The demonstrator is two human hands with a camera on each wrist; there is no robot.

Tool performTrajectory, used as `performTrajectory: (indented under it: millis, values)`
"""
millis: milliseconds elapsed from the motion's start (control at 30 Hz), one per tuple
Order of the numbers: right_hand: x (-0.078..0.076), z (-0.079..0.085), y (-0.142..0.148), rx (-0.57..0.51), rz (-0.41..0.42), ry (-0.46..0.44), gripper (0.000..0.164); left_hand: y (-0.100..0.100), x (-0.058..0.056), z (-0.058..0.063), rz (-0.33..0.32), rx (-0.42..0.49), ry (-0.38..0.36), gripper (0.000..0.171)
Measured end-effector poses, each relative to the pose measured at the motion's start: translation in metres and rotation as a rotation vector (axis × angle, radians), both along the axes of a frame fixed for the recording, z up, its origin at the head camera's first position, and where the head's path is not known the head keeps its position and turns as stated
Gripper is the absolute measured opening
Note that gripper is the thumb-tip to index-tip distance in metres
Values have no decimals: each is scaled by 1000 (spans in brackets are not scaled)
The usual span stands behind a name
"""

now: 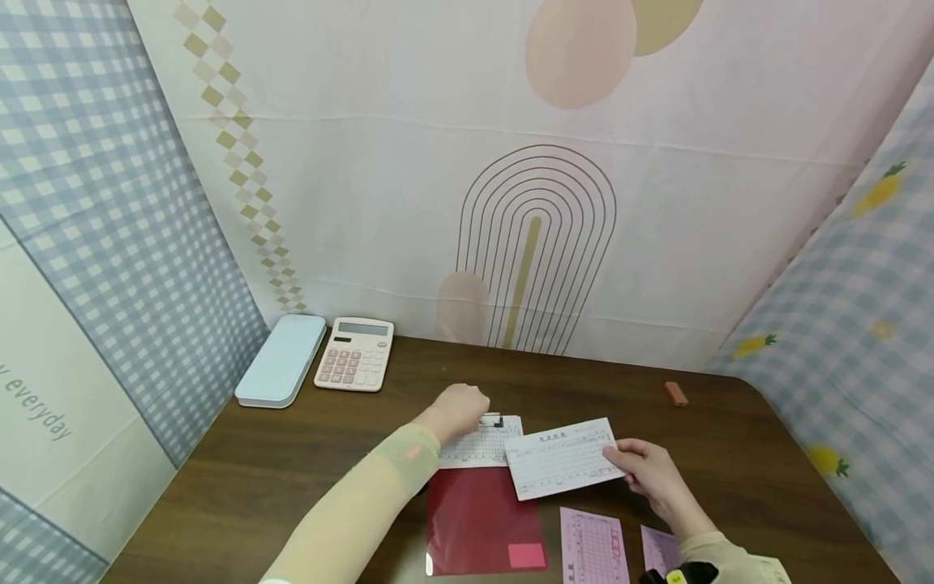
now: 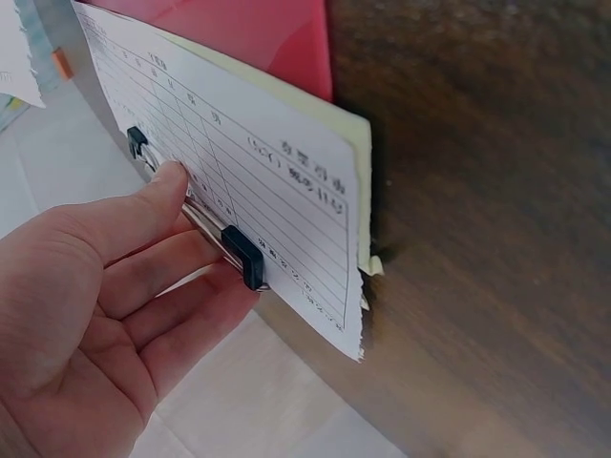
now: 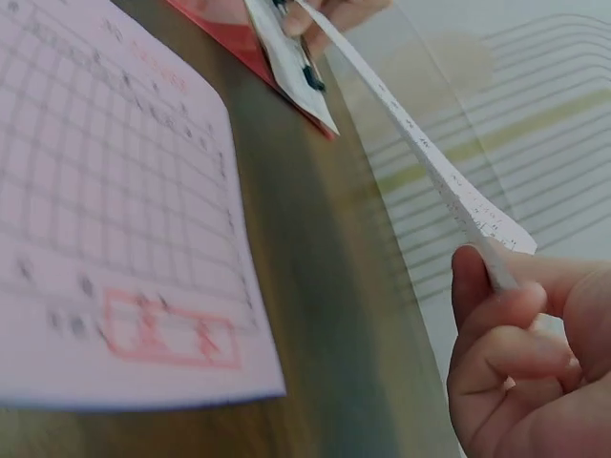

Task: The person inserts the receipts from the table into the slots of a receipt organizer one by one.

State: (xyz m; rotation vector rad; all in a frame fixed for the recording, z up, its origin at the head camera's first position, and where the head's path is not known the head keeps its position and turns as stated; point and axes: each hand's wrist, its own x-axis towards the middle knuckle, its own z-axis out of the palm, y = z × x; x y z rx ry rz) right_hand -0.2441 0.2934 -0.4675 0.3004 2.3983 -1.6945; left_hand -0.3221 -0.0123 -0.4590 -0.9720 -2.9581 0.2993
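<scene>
A red clipboard [image 1: 477, 515] lies on the brown table with a white printed form [image 1: 474, 450] across its top. In the left wrist view, my left hand [image 2: 124, 267] pinches the clipboard's metal clip [image 2: 208, 224], thumb on top and fingers below; black caps sit at the clip's ends. Yellowish paper [image 2: 366, 172] shows under the white form. My right hand [image 1: 653, 474] holds a separate white form sheet [image 1: 558, 458] by its right end, between thumb and fingers, above the table. It is tilted and seen nearly edge-on in the right wrist view.
Two pink forms, one in the middle [image 1: 593, 545] and one partly behind the right sleeve [image 1: 659, 548], lie near the front. A calculator [image 1: 375, 357] and a light-blue case [image 1: 282, 357] stand at back left. A small orange-brown block [image 1: 675, 394] lies at back right.
</scene>
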Motion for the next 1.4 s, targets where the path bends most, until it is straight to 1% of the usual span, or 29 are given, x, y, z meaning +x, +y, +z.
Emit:
performTrajectory:
  millis: [167, 233, 467, 667, 967, 1233, 1400]
  values:
    - [3, -4, -13, -54, 7, -6, 33, -1, 0, 0, 7, 5, 0, 7]
    - [3, -5, -18, -66, -6, -14, 34, 0, 1, 0, 10, 5, 0, 7]
    - [7, -8, -33, -64, -9, -17, 38, 0, 2, 3, 8, 13, 1, 6]
    - [8, -10, -47, -97, -32, -15, 34, 0, 3, 4, 9, 19, 1, 5]
    - [9, -18, -63, -202, -50, -32, 33, 0, 3, 1, 17, 24, -5, 5]
    - [11, -22, -78, -173, -57, -35, 32, 0, 3, 1, 8, 24, 18, 5]
    - [12, -24, -84, -203, -64, -47, 33, 0, 2, 0, -7, 21, 25, 5]
